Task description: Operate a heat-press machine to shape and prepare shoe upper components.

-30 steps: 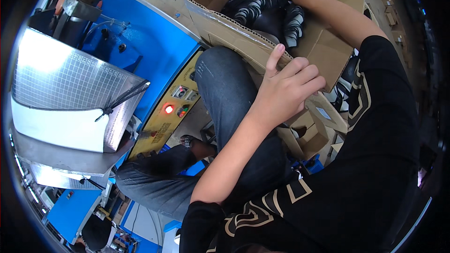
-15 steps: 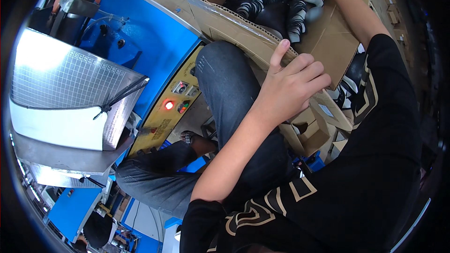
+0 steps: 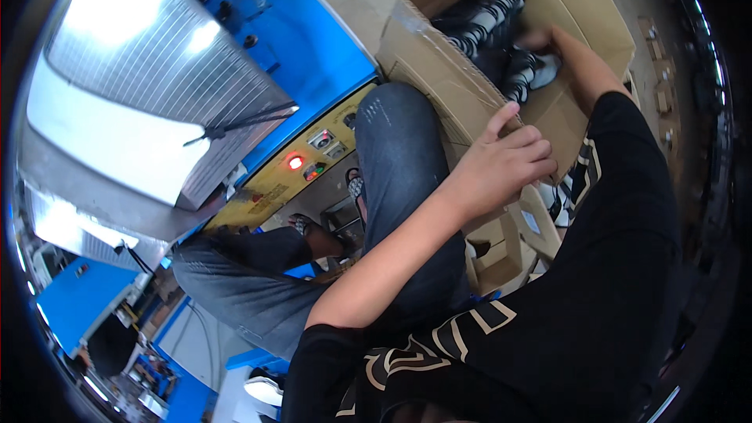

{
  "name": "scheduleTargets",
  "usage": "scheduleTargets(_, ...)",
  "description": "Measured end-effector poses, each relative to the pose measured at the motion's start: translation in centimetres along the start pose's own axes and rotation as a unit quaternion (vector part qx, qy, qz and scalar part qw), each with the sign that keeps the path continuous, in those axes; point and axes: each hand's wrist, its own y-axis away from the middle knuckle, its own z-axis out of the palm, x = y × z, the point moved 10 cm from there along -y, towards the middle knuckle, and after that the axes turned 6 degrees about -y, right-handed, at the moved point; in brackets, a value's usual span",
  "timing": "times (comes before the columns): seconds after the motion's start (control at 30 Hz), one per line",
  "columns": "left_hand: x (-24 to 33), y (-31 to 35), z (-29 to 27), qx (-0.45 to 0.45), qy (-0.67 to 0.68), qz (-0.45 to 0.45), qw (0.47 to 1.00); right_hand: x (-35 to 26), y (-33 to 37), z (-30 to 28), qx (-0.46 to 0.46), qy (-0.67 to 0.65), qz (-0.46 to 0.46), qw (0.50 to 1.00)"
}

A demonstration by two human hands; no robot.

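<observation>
My left hand (image 3: 503, 164) grips the near rim of an open cardboard box (image 3: 439, 53), its fingers curled over the edge and the thumb pointing up along it. Inside the box, my right hand (image 3: 537, 39) is smeared by motion, so its fingers do not show clearly. It is beside a short row of nested black pieces with white edges (image 3: 519, 78). A longer row of similar black-and-white pieces (image 3: 495, 14) lies farther left in the box. A pale grey rounded piece (image 3: 547, 70) shows just below my right hand.
At the left stands a blue machine (image 3: 313, 19) with a yellow control panel (image 3: 270, 192) and a lit red lamp (image 3: 295, 163). A shiny metal plate (image 3: 168, 70) with grid lines juts from it. A smaller open carton (image 3: 499, 254) sits below my left forearm.
The view has shifted, so the box appears farther right and lower. My left hand stays on the box rim. My right hand, clear at the short row before, is now blurred by motion.
</observation>
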Motion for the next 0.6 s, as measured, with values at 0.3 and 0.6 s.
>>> scheduleTargets(0.3,0.3,0.5,0.0,0.016,-0.027,-0.001,1.0,-0.9,-3.0,1.1,-0.069,0.024,-0.008,0.997)
scheduleTargets(0.6,0.3,0.4,0.3,0.039,-0.049,0.0,0.998,-2.4,-0.6,0.7,0.065,0.089,-0.047,0.993)
